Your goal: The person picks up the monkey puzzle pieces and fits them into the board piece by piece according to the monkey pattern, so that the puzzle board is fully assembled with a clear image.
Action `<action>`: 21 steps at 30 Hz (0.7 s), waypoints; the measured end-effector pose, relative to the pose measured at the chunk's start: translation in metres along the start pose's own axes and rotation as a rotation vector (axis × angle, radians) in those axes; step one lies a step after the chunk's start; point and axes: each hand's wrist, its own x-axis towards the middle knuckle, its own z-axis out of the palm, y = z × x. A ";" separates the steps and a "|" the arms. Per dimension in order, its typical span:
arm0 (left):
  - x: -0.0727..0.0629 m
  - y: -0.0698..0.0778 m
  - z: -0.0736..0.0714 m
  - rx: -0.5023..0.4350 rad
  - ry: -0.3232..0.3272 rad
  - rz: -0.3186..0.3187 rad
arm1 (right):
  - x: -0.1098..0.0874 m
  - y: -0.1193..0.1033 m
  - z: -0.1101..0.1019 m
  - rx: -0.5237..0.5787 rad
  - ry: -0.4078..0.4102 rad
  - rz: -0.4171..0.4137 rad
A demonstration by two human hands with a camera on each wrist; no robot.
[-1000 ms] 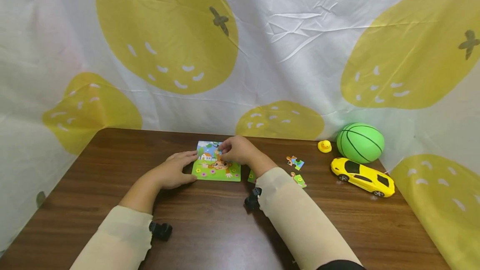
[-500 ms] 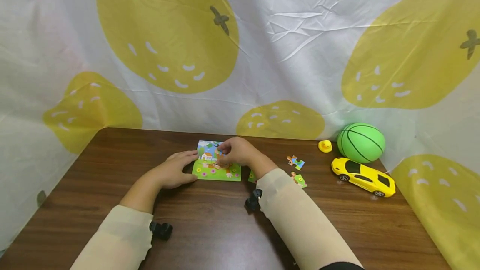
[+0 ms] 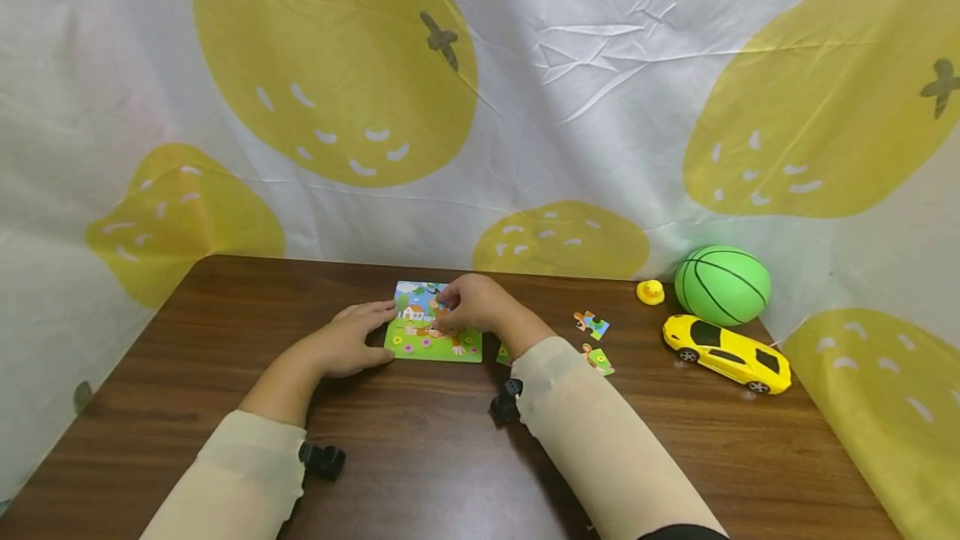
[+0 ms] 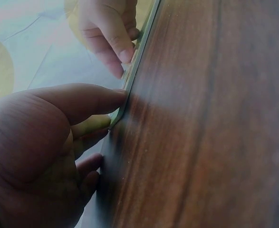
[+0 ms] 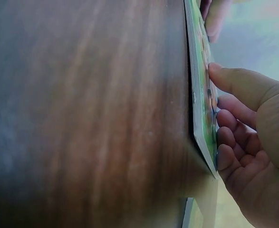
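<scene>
A jigsaw puzzle board with a monkey, a house and flowers lies flat near the back of the table. Along its left edge rests my left hand, thumb by the near corner and fingers farther up that side; the left wrist view shows the thumb touching the edge. Over the upper right part of the board, my right hand holds a puzzle piece at the monkey picture, its thumb and fingertips down at the surface. That hand hides most of the piece. In the right wrist view its fingers are bent against the picture side.
Loose puzzle pieces lie to the right: a blue one, a green one, and another piece partly behind the right wrist. Farther right are a yellow rubber duck, a green ball and a yellow toy car.
The right thumb has shifted slightly down over the monkey's face since the first frame. My left hand and the board stay in place.
</scene>
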 end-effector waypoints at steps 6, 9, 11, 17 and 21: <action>0.000 0.000 0.000 0.000 0.002 0.001 | -0.002 -0.001 0.000 -0.007 -0.002 0.005; 0.000 0.000 0.000 -0.003 0.000 -0.001 | -0.002 -0.001 -0.001 -0.019 -0.003 -0.012; 0.000 0.001 0.000 -0.005 -0.002 -0.002 | -0.001 0.000 -0.001 -0.027 -0.004 -0.020; 0.000 0.000 0.000 -0.008 -0.004 -0.005 | 0.000 0.001 -0.001 -0.046 -0.014 -0.025; 0.000 0.000 0.000 -0.004 -0.003 -0.003 | 0.000 0.000 -0.001 -0.051 -0.020 -0.037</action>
